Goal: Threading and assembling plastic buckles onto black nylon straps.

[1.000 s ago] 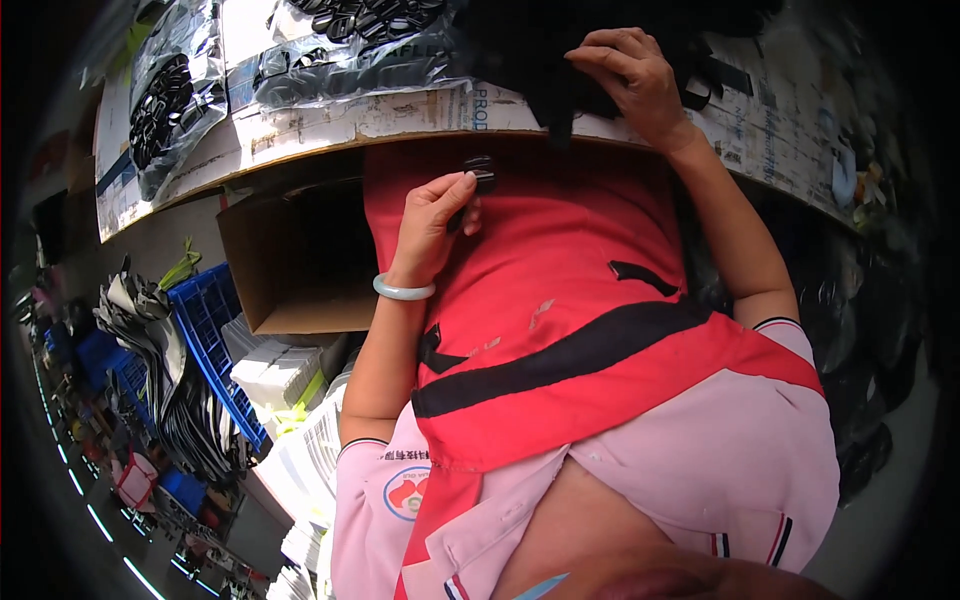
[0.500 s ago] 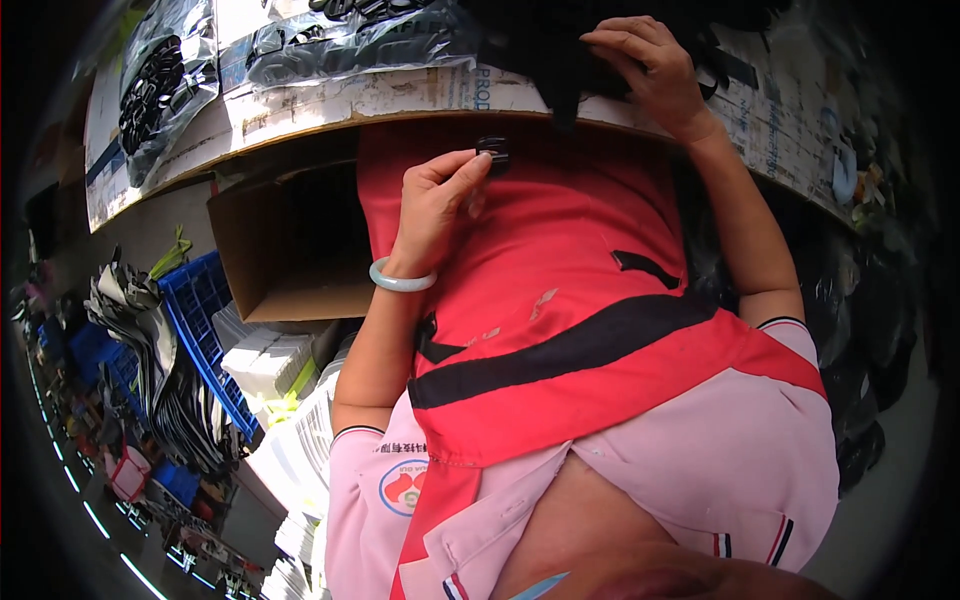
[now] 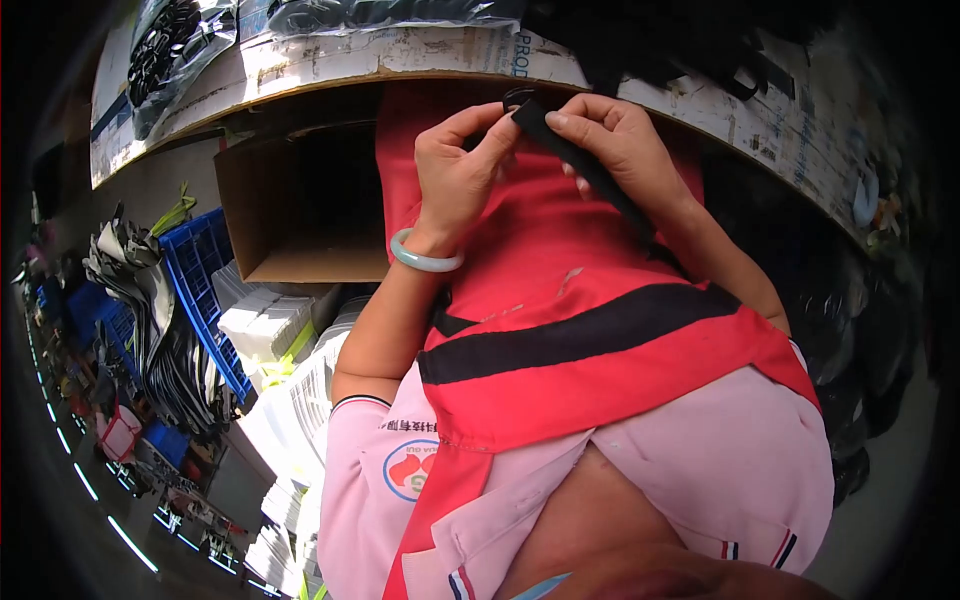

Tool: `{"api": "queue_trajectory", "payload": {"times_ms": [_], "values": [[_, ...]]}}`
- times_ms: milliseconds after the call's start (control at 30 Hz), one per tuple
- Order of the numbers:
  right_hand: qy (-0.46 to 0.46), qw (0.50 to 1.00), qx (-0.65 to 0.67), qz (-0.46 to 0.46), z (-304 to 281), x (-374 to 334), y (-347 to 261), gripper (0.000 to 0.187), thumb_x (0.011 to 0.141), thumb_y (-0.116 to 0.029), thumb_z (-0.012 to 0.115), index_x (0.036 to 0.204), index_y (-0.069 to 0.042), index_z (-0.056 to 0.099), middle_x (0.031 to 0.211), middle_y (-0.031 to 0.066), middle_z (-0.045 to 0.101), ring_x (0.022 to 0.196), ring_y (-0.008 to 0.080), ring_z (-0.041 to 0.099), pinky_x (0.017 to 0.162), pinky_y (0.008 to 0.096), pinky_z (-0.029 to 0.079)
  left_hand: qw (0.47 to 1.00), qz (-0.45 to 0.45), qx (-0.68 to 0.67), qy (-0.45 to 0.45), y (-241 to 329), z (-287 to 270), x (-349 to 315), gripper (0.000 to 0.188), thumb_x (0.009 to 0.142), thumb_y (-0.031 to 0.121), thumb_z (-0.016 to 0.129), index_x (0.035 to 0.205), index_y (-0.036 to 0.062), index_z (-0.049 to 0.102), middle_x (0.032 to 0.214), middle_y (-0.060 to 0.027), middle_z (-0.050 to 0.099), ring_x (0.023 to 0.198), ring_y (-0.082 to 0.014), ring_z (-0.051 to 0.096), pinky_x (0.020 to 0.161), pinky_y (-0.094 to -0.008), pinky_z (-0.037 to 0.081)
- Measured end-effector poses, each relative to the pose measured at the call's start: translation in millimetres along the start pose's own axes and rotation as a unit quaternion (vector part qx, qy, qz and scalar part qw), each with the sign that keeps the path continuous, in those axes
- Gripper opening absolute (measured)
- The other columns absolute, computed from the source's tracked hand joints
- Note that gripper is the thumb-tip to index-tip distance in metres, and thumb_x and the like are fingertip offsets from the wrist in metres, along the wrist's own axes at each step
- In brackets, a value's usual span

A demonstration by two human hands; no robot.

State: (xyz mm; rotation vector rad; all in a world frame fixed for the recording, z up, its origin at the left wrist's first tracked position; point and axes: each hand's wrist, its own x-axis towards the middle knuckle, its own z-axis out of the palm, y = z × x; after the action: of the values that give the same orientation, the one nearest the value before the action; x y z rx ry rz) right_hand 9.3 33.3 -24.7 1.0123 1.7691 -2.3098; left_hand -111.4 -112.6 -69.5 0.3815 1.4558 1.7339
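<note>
While the black webbing strap (image 3: 606,187) slants over the red apron (image 3: 530,245), its end meets the black plastic buckle (image 3: 517,97) near the table edge. Left hand (image 3: 457,158): thumb and index pinched shut on the buckle's side, seemingly leaving its opening free. Right hand (image 3: 625,150): half-curled, thumb and fingers gripping the strap just behind its end, likely for control. Beyond: worn white tabletop (image 3: 400,58), transparent bag (image 3: 215,32) of black pieces; below, cardboard box (image 3: 310,266).
</note>
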Motion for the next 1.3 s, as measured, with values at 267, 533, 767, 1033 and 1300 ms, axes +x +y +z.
{"api": "queue_trajectory", "payload": {"times_ms": [267,533,767,1033,1300], "values": [[-0.003,0.985,0.167,-0.050,16.8,15.2,15.8,0.023,0.094,-0.024,0.063,0.100,-0.001,0.058,0.072,0.0052,0.065,0.056,0.0085,0.061,0.051,0.0194,0.051,0.918,0.296,0.260,0.029,-20.4,-5.9,4.9,0.017,0.083,-0.001,0.070,0.099,-0.0018,0.068,0.072,-0.0088,0.063,0.060,-0.0147,0.060,0.054,-0.0242,0.046],[-0.040,0.993,0.100,-0.051,12.4,22.3,19.0,0.040,0.093,-0.024,0.064,0.123,0.001,0.052,0.080,0.0043,0.066,0.066,0.0075,0.063,0.058,0.0183,0.052,0.923,0.285,0.258,-0.029,-25.2,-20.6,2.2,0.023,0.082,-0.004,0.067,0.105,-0.0003,0.066,0.080,-0.0115,0.065,0.065,-0.0166,0.063,0.055,-0.0268,0.048],[-0.038,0.996,0.032,-0.079,9.5,28.8,23.5,0.016,0.094,-0.015,0.063,0.104,-0.003,0.065,0.092,0.0027,0.064,0.086,0.0089,0.060,0.085,0.0217,0.046,0.967,-0.148,-0.203,-0.040,-12.3,-23.2,-1.4,0.026,0.094,0.019,0.061,0.110,-0.0015,0.064,0.078,-0.0094,0.067,0.062,-0.0134,0.063,0.052,-0.0223,0.050],[0.059,0.959,0.010,-0.277,24.8,6.9,5.8,0.014,0.090,-0.011,0.068,0.102,-0.006,0.069,0.075,-0.0013,0.063,0.055,0.0038,0.054,0.048,0.0161,0.042,0.992,-0.079,-0.094,0.005,-4.4,-12.7,-0.8,0.024,0.092,0.015,0.065,0.104,-0.0050,0.067,0.084,-0.0115,0.070,0.065,-0.0145,0.066,0.053,-0.0219,0.053],[0.029,0.994,-0.077,-0.076,17.1,13.4,20.2,0.027,0.090,-0.014,0.066,0.110,0.000,0.054,0.071,0.0004,0.062,0.053,0.0056,0.056,0.046,0.0179,0.044,0.991,0.113,0.066,0.028,-16.9,-11.0,-9.6,0.019,0.088,0.004,0.068,0.106,-0.0017,0.069,0.087,-0.0070,0.071,0.072,-0.0104,0.066,0.058,-0.0185,0.050]]}}
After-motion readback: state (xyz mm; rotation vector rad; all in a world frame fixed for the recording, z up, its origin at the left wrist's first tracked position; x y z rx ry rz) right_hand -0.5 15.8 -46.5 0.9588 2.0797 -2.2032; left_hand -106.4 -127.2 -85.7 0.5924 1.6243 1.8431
